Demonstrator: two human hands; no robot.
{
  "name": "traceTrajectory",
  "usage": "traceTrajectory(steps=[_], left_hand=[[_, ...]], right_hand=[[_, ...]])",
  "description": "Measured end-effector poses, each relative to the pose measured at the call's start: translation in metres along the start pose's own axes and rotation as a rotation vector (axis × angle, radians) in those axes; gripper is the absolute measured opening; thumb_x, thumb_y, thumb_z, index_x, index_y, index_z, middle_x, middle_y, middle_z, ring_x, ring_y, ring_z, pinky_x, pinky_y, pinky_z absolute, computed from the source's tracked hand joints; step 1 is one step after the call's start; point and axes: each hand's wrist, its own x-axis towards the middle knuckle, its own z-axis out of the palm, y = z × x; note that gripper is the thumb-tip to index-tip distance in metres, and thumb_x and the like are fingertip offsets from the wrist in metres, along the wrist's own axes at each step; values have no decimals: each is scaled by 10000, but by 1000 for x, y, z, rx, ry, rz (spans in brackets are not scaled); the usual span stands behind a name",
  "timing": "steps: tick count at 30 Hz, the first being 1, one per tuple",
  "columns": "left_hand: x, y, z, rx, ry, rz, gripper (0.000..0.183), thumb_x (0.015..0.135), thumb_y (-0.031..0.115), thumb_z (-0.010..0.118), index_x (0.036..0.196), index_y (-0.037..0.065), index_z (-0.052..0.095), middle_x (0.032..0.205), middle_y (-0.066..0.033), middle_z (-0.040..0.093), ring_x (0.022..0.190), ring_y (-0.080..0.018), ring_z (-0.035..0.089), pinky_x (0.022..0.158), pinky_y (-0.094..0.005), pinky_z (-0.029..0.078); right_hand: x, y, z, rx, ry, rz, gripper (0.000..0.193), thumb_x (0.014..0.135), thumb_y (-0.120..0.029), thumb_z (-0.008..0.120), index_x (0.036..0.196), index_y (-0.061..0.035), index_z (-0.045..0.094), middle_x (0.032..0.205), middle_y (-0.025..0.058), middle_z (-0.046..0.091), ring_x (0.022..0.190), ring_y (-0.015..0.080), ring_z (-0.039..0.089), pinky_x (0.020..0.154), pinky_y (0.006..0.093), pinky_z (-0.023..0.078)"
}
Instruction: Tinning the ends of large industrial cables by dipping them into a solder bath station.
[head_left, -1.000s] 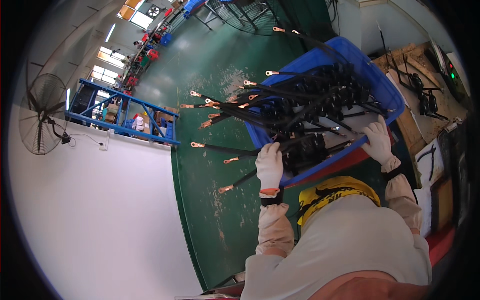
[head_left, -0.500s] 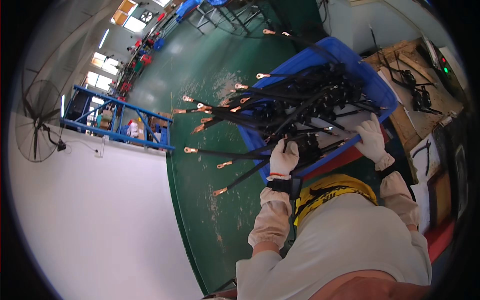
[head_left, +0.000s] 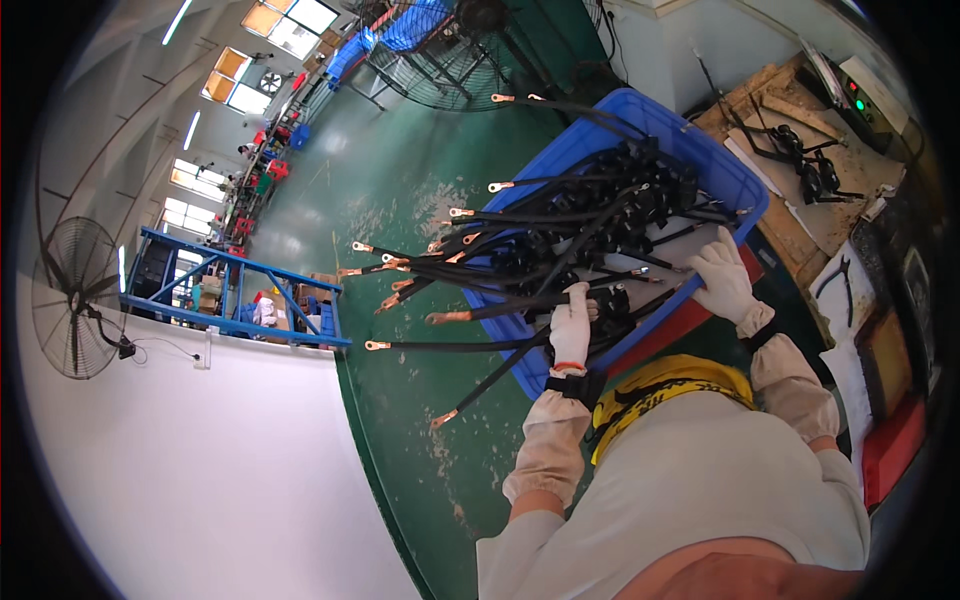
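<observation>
A blue plastic bin (head_left: 738, 163) holds a tangled heap of black cables (head_left: 610, 215) with black molded parts. Many cables stick out over its left side, ending in copper ring lugs (head_left: 378, 346). My left hand (head_left: 572, 328), in a white glove, is closed at the bin's near left part around a black cable (head_left: 500, 310), whose lug is blurred. Part of the grip is hidden by the hand itself. My right hand (head_left: 728, 288), also gloved, lies on the bin's near right rim, its fingers stretched out and apart.
To the right, a wooden workbench (head_left: 800, 210) carries more black cable parts (head_left: 805, 165) and pliers (head_left: 838, 285). A control box (head_left: 865, 100) with lit lamps stands behind. A white partition (head_left: 200, 450), a blue rack (head_left: 240, 285) and a fan (head_left: 75, 300) are on the left.
My left hand has turned and shifted slightly right within the picture, and the cable by it has swung upward. My right hand keeps to the rim. The whole view has shifted a little.
</observation>
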Motion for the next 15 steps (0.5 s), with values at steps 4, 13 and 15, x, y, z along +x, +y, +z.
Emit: traceTrajectory(steps=[4,13,15], left_hand=[[-19,-13,-10,-273,71,-82,368,907,355,493,1004,27,629,750,-97,624,639,-149,590,634,-255,493],[-26,-6,-31,-1087,-76,-169,416,918,213,506,1217,-59,407,1260,-224,458,1112,-301,486,970,-378,418],[-29,14,-23,-1123,-264,-217,372,883,144,561,1188,-35,446,1252,-205,478,1134,-299,485,978,-377,411]], right_hand=[[-4,0,4,6,-16,-1,294,561,-91,663,851,-114,615,818,74,522,970,279,509,1102,470,246],[2,-4,-2,26,-2,-12,297,576,-91,666,868,-92,610,820,78,521,965,275,510,1102,469,232],[1,-4,-6,18,-20,-1,299,581,-91,667,875,-90,609,829,80,522,964,276,511,1103,466,230]])
